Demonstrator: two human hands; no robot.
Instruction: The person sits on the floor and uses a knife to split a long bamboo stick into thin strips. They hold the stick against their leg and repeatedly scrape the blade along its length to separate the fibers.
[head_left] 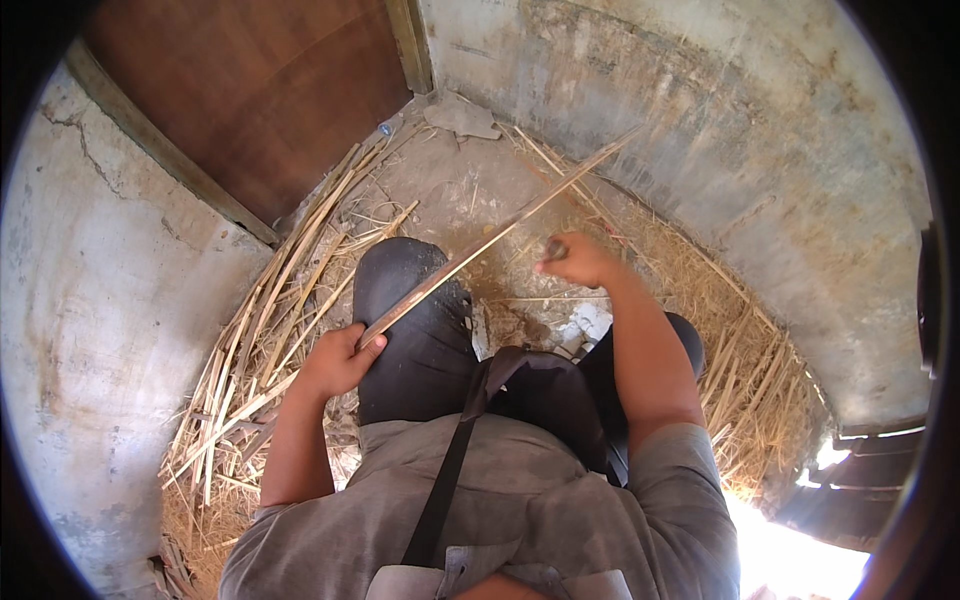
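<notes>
My left hand (340, 362) is closed round the near end of a long split strip of wood or bamboo (470, 256). The strip slants over my left knee, up and to the right; one long side is brown, the other pale. Its far end reaches in front of the wall. Just right of the strip and apart from it, my right hand (584, 262) is raised above the floor, its fingers curled in a grip. A small dark rounded end (556, 250) shows at that fist; what it belongs to is hidden.
Long pale split strips (300, 265) lie in a heap along the left side. Shavings and more strips (750, 370) cover the floor at the right. A flat stone (462, 117) lies in the far corner, by a brown door (270, 90). Stained walls (700, 110) curve round me.
</notes>
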